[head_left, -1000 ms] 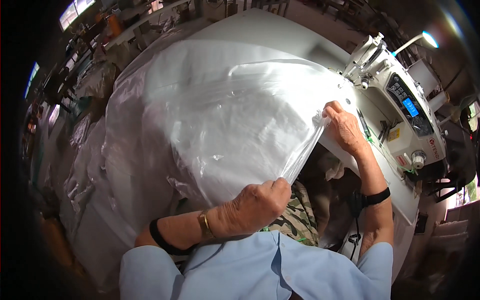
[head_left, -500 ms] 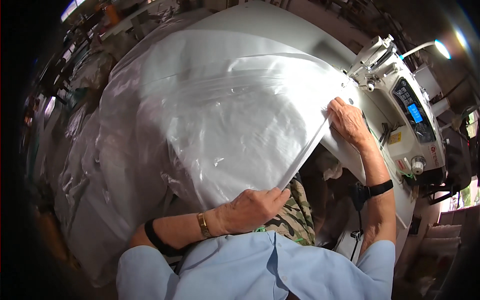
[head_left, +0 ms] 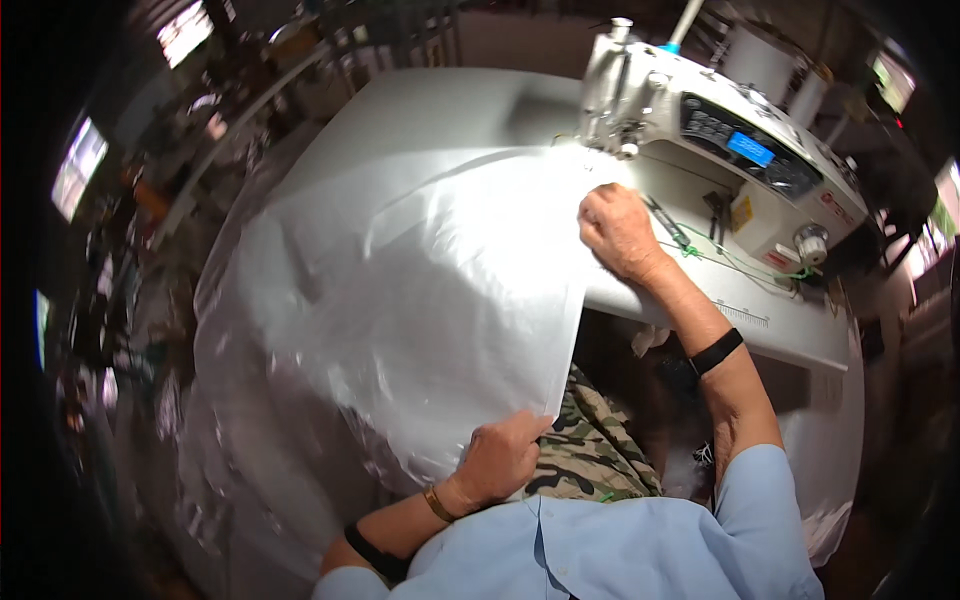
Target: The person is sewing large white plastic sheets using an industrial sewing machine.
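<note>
A large sheet of shiny white plastic-like fabric [head_left: 400,290] covers the table's left side and drapes over its near edge. My left hand [head_left: 502,455] pinches the folded edge of this sheet low down, close to my lap. Farther up the same edge, my right hand [head_left: 618,228] is closed on the fabric just in front of the sewing machine [head_left: 690,110]. Between the two hands the edge runs taut and nearly straight. Bright lamp light washes out the cloth around the needle area, so I cannot tell whether it lies under the presser foot.
Dark snips [head_left: 668,226] with a green cord lie on the machine bed right of my right hand. A white thread cone [head_left: 757,62] stands behind the machine. The table's front edge [head_left: 720,335] has a printed scale. Cluttered, blurred shelving lies to the left.
My view has turned, so the machine now appears nearer the centre. The right hand is closer to the needle area, and the fabric edge between my hands stands steeper. Both hands keep hold.
</note>
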Demonstrator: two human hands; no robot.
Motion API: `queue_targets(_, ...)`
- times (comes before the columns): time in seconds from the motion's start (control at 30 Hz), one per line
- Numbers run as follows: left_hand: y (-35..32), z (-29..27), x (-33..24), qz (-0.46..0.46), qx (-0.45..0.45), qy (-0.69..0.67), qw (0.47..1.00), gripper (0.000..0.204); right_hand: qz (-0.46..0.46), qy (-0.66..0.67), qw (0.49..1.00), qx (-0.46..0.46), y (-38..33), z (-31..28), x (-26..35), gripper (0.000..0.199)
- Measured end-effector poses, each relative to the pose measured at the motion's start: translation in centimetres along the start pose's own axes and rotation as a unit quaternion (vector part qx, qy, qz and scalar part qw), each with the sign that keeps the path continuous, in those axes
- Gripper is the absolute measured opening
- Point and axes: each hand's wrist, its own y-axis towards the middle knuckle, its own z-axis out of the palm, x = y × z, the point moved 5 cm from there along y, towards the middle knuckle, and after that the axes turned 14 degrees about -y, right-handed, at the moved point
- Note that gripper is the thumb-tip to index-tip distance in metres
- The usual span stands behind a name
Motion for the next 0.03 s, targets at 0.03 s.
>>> queue_targets(0.03,0.19,-0.04,-0.11,0.003,0.026,0.035,0.999,0.042,0.008,0.010,1.000,0.016,0.03,0.31,-0.03,0.018)
